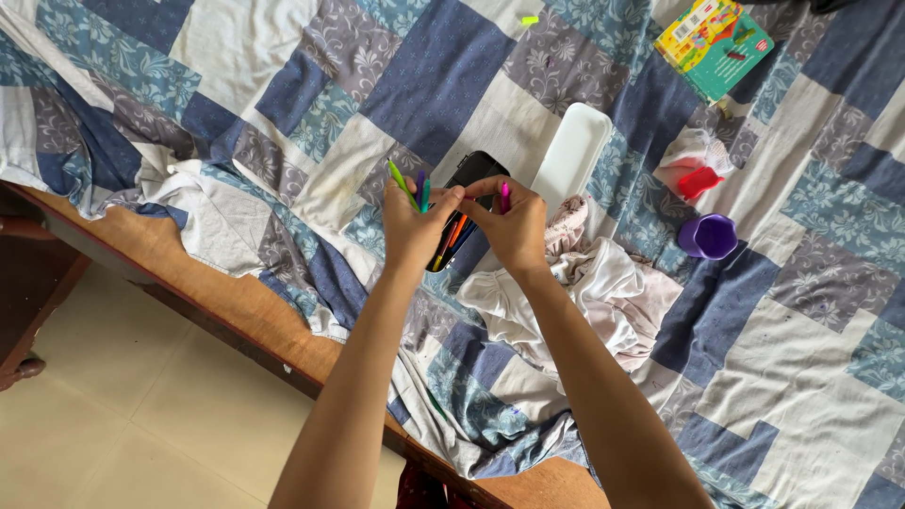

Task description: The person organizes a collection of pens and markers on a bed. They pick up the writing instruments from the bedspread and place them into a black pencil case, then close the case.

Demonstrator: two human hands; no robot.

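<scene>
My left hand (413, 224) is closed around a few coloured pens (407, 187), green and blue ones sticking up from the fist. My right hand (514, 224) pinches a pink pen (504, 196) between its fingers. Both hands meet over a black pencil case (464, 209) that lies open on the patchwork bedspread (283, 94), with orange and other coloured pens inside it. The case's white lid (571, 155) lies just beyond, to the right.
A crumpled white and pink cloth (603, 292) lies right of my arms. Farther right are a purple cup (709, 236), a red small object (698, 181) and a colourful box (712, 42). The wooden bed edge (236, 302) and tiled floor (123, 415) are at lower left.
</scene>
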